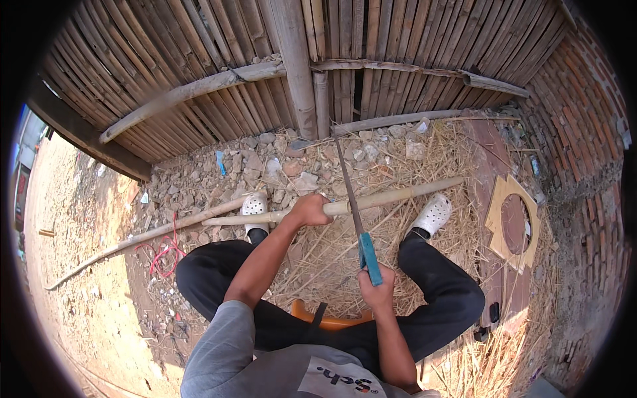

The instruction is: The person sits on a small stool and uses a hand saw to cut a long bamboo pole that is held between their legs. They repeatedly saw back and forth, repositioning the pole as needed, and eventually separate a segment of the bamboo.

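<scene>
My left hand (310, 209) is wrapped round a pale bamboo pole (398, 194) that lies crosswise in front of me, from near my left shoe out past my right one. My right hand (376, 286) grips the teal handle (369, 255) of a hand saw. Its long, narrow blade (348, 179) points away from me and crosses the pole just right of my left hand. Whether the teeth have cut into the bamboo I cannot tell. White clogs (254, 209) are on my feet, one on either side.
A second, longer pole (146, 233) lies at the left, beside tangled pink string (166, 255). Rubble (265, 159) and straw cover the ground. Ahead stands a bamboo wall (225, 99); a brick wall (584, 132) is at the right, near a yellowish board with a round hole (496, 219). Beneath me is something orange (338, 323).
</scene>
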`<move>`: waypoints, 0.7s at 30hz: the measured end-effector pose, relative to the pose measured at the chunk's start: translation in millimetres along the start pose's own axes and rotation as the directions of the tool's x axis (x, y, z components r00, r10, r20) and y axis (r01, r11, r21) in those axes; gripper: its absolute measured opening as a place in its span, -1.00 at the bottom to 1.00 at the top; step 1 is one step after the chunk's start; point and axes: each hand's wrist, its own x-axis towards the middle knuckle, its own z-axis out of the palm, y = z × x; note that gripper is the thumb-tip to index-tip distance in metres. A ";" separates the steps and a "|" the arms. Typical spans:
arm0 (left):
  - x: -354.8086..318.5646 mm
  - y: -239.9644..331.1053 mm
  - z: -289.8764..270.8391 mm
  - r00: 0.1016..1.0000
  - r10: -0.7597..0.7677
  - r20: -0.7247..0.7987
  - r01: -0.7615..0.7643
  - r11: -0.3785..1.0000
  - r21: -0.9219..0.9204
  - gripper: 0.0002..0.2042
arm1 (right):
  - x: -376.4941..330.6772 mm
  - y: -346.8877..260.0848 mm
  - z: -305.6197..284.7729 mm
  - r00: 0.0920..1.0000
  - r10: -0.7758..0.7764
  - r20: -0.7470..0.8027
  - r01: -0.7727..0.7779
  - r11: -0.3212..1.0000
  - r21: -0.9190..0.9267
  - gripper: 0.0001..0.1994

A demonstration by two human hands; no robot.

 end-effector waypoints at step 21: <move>5.8 -14.5 4.0 0.997 0.027 0.070 -0.029 0.999 0.032 -0.64 | -17.8 15.9 18.8 0.997 0.070 -0.021 -0.071 0.996 -0.054 -0.86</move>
